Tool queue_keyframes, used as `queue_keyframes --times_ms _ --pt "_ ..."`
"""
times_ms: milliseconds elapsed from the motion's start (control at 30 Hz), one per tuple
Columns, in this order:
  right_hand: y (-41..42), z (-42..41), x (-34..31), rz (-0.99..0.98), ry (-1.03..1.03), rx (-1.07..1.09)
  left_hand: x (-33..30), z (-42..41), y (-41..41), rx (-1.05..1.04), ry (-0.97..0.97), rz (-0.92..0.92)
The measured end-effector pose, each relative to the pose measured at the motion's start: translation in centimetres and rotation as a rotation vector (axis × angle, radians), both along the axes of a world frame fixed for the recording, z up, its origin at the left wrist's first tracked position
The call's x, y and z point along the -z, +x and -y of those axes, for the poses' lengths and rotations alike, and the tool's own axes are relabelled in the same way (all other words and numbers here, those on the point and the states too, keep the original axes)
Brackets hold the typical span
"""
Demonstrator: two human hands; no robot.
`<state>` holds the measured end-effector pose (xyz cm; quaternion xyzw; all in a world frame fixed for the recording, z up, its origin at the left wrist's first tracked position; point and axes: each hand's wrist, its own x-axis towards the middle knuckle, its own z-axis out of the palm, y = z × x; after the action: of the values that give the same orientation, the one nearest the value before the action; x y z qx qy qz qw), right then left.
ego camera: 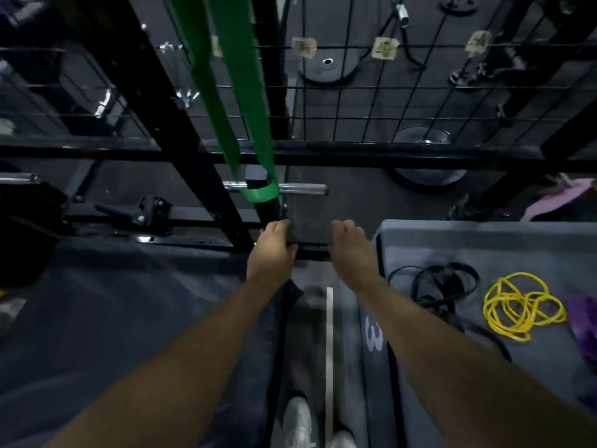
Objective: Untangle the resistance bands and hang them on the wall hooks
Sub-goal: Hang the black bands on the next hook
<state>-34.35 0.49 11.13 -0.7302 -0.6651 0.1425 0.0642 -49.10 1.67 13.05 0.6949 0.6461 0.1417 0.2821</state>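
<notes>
One band up, several left in a heap

A wide flat green rubber resistance band (226,92) hangs in a long loop against the black steel rack (139,92), its top out of sight, so I judge that one done. The left hand (271,250) and right hand (350,250) each curl their fingers round an end of a dark flat band (308,234) stretched between them, not yet hung. On the grey padded worktop (484,240) to the right lie a tangled black band (442,286), a coiled thin yellow band (520,305) and a purple band (581,321), all untouched.
</notes>
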Motion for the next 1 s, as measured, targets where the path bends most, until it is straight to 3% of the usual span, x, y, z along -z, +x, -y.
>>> queue_keyframes --times_ms 333,567,767,1000 --pt "14.5 5.5 3.7 -0.033 -0.102 0.371 3.5 1.4 16.2 0.383 -0.075 -0.087" --pt "23.9 11.4 9.0 -0.061 -0.213 0.506 9.8 4.1 27.1 0.63 -0.15 -0.127" --pt "26.2 14.4 13.5 -0.184 -0.329 0.564 15.3 6.2 30.3 0.729 -0.208 -0.178" --pt "26.3 15.4 17.4 -0.292 -0.316 0.553 20.4 6.4 29.9 0.738 -0.268 -0.332"
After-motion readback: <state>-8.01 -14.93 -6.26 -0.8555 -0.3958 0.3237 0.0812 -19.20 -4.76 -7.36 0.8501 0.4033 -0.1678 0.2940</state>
